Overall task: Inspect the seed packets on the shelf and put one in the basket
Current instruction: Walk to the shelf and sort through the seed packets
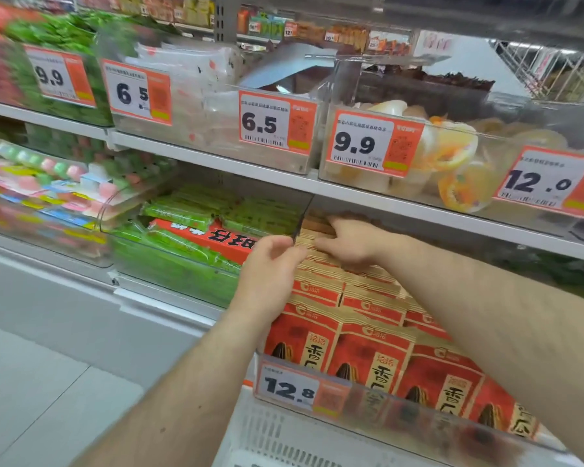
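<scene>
Two hands (pixel 273 264) (pixel 348 244) on seed packets (pixel 368 352), tag "12.8" (pixel 289 387)

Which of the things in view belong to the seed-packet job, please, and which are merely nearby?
Job: red and tan seed packets; left hand; right hand; white basket; 12.8 price tag.
Nearby: green packets; fruit jelly cups; 9.9 price tag.

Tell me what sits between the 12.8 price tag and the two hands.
In the head view, rows of red-and-tan seed packets fill the stretch from the 12.8 tag up to the left hand and right hand.
</scene>
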`<state>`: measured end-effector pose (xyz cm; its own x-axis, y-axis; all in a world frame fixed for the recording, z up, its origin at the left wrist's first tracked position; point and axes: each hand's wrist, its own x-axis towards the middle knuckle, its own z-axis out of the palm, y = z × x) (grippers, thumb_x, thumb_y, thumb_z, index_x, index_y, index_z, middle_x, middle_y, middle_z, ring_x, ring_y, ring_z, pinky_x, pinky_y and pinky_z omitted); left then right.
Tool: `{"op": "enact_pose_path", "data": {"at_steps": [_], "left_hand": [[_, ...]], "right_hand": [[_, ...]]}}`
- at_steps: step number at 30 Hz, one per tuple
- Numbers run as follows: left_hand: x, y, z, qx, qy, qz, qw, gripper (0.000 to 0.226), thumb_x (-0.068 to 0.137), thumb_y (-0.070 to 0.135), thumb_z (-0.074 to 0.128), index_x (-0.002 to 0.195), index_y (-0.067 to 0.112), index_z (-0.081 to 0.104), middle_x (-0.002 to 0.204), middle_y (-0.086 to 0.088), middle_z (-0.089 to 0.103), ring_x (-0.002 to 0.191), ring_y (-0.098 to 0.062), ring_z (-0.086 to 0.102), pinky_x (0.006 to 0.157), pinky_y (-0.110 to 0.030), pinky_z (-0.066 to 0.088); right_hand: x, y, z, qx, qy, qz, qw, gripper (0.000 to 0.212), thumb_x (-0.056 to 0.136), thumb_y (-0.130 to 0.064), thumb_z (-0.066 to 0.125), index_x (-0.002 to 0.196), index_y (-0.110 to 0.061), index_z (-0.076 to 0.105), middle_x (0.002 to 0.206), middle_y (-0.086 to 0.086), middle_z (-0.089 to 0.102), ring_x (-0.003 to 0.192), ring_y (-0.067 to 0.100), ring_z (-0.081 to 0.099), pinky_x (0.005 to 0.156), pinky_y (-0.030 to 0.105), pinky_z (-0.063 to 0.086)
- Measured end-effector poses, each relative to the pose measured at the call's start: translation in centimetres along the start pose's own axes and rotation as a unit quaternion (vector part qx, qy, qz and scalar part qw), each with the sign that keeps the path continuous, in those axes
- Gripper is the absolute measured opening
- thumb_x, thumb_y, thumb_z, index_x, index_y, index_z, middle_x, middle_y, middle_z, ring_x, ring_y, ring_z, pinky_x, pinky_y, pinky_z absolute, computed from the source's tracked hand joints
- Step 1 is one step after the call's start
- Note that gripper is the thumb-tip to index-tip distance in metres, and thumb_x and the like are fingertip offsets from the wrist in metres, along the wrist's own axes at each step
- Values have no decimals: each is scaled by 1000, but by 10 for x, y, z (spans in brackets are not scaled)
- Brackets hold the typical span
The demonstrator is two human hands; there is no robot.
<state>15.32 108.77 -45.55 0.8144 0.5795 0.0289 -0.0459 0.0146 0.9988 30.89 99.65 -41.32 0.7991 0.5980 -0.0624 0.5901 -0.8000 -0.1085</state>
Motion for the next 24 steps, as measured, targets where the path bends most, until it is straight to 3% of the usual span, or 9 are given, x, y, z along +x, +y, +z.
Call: {"op": "enact_pose_path", "data": {"at_steps": [2, 4, 6, 8, 12, 16, 20, 24], "left_hand": [[-1, 2, 2, -9, 12, 1, 1000, 23, 90, 30, 65, 112, 22, 62, 113, -1, 67, 108, -22, 64, 94, -46, 53], [-4, 7, 2, -13, 22, 3, 1000, 34, 81, 39, 64, 111, 23, 63, 113, 0, 67, 108, -21, 64, 94, -47, 53], [-6, 10, 2, -11, 30, 5, 999, 43, 73, 43, 59, 111, 24, 63, 113, 2, 67, 108, -20, 64, 96, -50, 52], [-7, 11, 2, -8, 30, 3, 1000, 41, 77, 39, 60, 114, 22, 63, 112, 2, 67, 107, -20, 64, 96, -51, 52], [-5, 8, 1, -9, 36, 1, 999, 27, 89, 26, 62, 115, 21, 63, 111, 3, 67, 105, -19, 65, 95, -50, 53], [-6, 9, 0, -12, 30, -5, 999, 29, 89, 27, 62, 117, 20, 63, 111, 3, 68, 103, -18, 66, 92, -46, 55], [-4, 7, -1, -17, 30, -13, 999, 25, 93, 21, 62, 117, 17, 63, 109, 2, 68, 101, -18, 66, 90, -44, 56], [-6, 10, 0, -28, 30, -12, 999, 30, 84, 29, 64, 114, 21, 63, 109, 3, 68, 102, -18, 66, 93, -48, 54]], "right_hand": [[-3, 1, -1, -15, 5, 6, 1000, 94, 69, -78, 31, 151, -32, 35, 153, 8, 45, 139, 33, 41, 115, 50, 31], [-7, 1, -6, -16, 3, -2, 1000, 76, 84, -75, 38, 141, -26, 51, 143, 8, 55, 132, 31, 48, 112, 51, 35], [-13, -3, -9, -4, -5, -20, 1000, 55, 93, -68, 39, 114, -25, 67, 117, 5, 68, 118, 29, 56, 108, 50, 38], [-20, -6, -9, 0, -18, -20, 1000, 53, 94, -69, 37, 92, -27, 69, 100, 1, 68, 113, 29, 57, 109, 50, 36], [-23, -8, -8, 34, -27, 14, 999, 68, 87, -82, 32, 95, -30, 74, 125, 10, 65, 121, 33, 54, 110, 47, 37], [-16, -13, -14, 100, -71, 37, 992, 75, 85, -84, 31, 93, -22, 72, 113, 2, 67, 100, 23, 62, 91, 35, 45], [-14, -18, -16, 53, -89, 40, 994, 88, 80, -90, 30, 110, -20, 74, 117, 2, 66, 106, 24, 62, 88, 34, 43], [-19, -22, -17, -23, -78, 9, 997, 84, 81, -89, 20, 83, -20, 67, 112, 6, 65, 99, 26, 59, 86, 36, 43]]}}
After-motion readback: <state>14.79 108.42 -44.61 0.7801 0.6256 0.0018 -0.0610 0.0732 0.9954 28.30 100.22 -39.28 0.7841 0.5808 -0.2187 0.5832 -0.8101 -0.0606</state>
